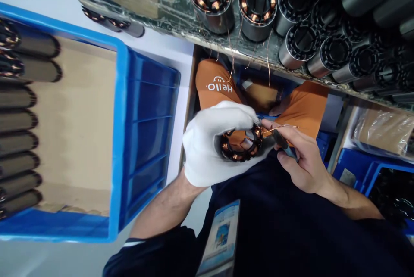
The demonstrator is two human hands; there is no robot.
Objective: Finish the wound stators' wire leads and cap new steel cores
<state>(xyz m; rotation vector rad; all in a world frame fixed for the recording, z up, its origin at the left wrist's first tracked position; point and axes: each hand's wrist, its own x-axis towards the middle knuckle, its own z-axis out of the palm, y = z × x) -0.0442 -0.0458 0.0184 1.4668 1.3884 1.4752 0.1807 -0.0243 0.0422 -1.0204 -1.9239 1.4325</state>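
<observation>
My left hand, in a white glove, is wrapped round a motor stator with its open end facing up. Copper windings and black insulating slots ring the stator's bore. My bare right hand is closed on a small tool with a dark head and a blue-grey handle, its exact kind partly hidden by the fingers. The right index fingertip reaches the stator's rim, beside the glove. Thin copper wire ends stick out from the rim past that finger.
A worktop edge crosses ahead, holding wound stators with dangling wires and several bare-slotted ones. At left, a blue crate holds a row of stators on cardboard. Another blue bin with dark parts stands at right.
</observation>
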